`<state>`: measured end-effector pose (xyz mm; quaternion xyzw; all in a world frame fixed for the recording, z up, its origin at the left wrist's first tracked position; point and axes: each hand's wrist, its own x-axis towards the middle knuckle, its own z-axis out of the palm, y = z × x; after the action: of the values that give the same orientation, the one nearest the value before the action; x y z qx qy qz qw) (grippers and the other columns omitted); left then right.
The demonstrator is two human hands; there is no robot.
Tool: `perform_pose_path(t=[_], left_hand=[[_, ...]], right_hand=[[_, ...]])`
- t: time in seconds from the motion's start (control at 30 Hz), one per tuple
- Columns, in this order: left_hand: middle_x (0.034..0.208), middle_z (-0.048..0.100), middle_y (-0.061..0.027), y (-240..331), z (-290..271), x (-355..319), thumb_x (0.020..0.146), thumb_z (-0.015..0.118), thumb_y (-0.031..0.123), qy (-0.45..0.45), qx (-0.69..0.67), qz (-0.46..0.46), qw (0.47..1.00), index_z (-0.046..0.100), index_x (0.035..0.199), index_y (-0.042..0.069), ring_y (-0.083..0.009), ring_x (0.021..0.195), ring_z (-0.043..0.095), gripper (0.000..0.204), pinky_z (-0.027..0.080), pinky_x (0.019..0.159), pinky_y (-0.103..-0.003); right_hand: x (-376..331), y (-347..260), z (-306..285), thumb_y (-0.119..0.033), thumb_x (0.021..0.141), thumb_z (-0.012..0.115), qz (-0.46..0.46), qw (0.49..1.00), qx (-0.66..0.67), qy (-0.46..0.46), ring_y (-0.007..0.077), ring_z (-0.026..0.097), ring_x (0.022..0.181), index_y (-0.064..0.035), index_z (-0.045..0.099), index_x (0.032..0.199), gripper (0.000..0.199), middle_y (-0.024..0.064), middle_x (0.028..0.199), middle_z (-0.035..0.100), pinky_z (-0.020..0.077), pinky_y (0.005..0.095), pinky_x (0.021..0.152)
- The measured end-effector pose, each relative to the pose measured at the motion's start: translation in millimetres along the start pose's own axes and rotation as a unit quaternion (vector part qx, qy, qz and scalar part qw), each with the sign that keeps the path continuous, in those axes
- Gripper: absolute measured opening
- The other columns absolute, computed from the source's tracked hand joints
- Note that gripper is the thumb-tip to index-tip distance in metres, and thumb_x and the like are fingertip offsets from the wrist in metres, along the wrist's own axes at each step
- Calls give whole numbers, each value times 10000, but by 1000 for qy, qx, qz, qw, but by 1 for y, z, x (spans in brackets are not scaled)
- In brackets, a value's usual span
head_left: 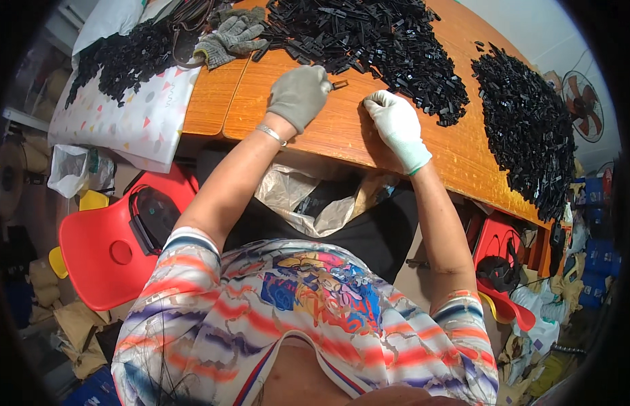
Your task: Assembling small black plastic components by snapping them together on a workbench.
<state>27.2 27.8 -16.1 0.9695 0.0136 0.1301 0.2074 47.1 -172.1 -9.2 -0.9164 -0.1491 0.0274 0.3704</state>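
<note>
Black plastic clips [369, 40] lie heaped on the orange tabletop [328, 128]. The left hand [298, 95], grey-gloved, pinches one small clip [339, 84] at the heap's edge; the right hand [395, 125], white-gloved, is curled shut against the wood, seemingly sorting. Judging by this, the pinched clip next needs a steady pull clear.

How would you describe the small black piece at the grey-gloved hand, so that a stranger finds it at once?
Start at the orange wooden table and find the left hand in its grey glove. At its fingertips lies one small black plastic piece on bare wood. It lies alone, apart from the big black heap behind it.
</note>
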Motion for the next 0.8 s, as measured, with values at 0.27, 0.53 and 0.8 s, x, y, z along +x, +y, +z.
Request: perform_pose_path(t=[0.27,0.53,0.8], left_hand=[[958,634,-86,6,-4,-10,842,621,303,60,38,64,995,673,948,102,-291,932,601,233,501,782,-413],[944,659,-71,6,12,-15,882,612,237,38,-76,77,993,615,992,79,-241,830,630,193,516,716,-346],[925,641,-78,35,8,-38,917,610,125,-26,-683,-163,711,506,1096,-21,-95,722,628,254,526,650,-201]], right_hand=[[6,25,13,-261,896,588,87,981,171,-11,121,515,567,-21,644,809,261,49,621,584,426,289,580],[-14,-11,-5,-209,935,581,96,896,430,-53,48,491,556,-15,638,875,211,12,694,602,380,188,501],[-25,-42,19,-229,941,573,57,900,428,55,63,511,542,-1,612,916,233,30,688,604,413,210,498]])
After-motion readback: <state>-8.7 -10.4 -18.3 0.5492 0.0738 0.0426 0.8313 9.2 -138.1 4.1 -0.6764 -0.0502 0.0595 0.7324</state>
